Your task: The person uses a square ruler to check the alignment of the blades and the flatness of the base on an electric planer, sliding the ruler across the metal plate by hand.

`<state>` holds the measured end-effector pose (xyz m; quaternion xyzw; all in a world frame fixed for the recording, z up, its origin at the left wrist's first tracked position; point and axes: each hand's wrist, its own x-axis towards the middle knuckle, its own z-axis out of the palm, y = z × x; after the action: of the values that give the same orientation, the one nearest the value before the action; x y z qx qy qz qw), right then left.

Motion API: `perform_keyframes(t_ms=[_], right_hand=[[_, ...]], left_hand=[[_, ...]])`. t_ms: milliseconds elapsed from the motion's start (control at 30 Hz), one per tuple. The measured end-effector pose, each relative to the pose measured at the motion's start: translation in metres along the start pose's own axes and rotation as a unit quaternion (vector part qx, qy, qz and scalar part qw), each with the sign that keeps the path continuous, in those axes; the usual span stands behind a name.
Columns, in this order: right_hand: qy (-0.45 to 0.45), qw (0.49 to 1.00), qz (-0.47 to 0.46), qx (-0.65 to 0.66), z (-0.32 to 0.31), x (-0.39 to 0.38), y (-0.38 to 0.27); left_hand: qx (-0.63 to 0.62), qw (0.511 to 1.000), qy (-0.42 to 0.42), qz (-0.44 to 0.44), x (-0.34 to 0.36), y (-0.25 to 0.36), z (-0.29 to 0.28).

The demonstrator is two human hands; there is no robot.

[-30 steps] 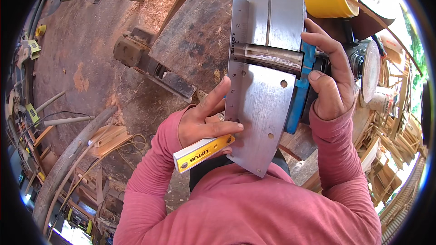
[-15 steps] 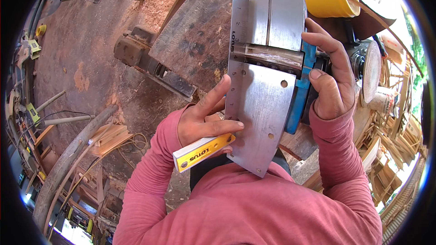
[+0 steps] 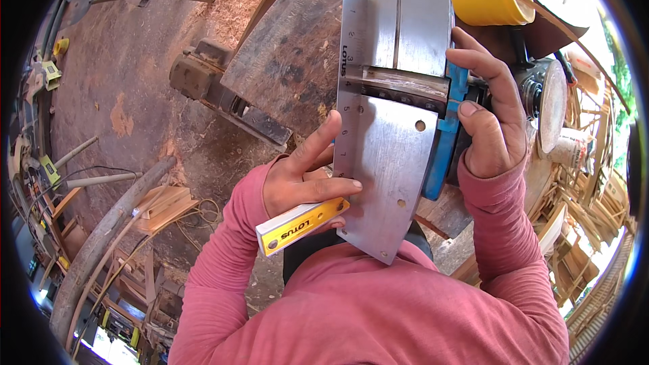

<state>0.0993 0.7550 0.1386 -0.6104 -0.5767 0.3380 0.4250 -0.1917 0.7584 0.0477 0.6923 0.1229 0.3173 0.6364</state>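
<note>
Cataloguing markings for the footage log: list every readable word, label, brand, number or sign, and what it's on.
Located only, wording not copied:
Metal blade: dark word, row of scale numbers; legible.
Yellow handle at left hand: dark word; legible.
Yellow tub: large dark letters legible, finer print too small.
Pale container, right: reddish lettering, too blurred.

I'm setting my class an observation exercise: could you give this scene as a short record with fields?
Left hand: holds the yellow handle of a square
Right hand: thumb and fingers at the blue side of what looks like an upturned planer
Sole: metal, facing up, a slot across it
Blade: along the sole's left edge
Upper right: yellow container
Far right: wood scraps
</note>
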Motion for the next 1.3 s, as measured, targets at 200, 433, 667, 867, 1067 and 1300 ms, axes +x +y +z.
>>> perform_keyframes(t_ms=[200, 433, 667, 867, 1067, 1300], right_hand=[[0.000, 1.000, -0.005, -0.008, -0.0007, 0.0006, 0.0005], [0.002, 1.000, -0.001, -0.004, -0.0008, -0.0004, 0.0028], [0.005, 1.000, 0.002, 0.004, 0.0010, -0.0007, 0.0004], [0.001, 1.000, 0.010, -0.002, 0.0001, 0.0002, -0.0014], [0.003, 1.000, 0.009, 0.000, 0.0013, -0.0003, -0.0013], [0.002, 1.000, 0.005, -0.017, 0.0001, -0.0001, -0.0010]], left_hand=[[0.012, 1.000, 0.001, -0.001, 0.0015, 0.0009, -0.0013], [0.011, 1.000, -0.004, -0.006, -0.0002, -0.0009, -0.0010], [0.017, 1.000, -0.002, 0.001, -0.0016, -0.0019, -0.0010], [0.022, 1.000, -0.003, -0.004, -0.0004, -0.0005, -0.0014], [0.010, 1.000, -0.002, -0.009, -0.0028, -0.0016, -0.0005], [0.015, 1.000, 0.001, -0.005, -0.0020, -0.0018, -0.0007]])
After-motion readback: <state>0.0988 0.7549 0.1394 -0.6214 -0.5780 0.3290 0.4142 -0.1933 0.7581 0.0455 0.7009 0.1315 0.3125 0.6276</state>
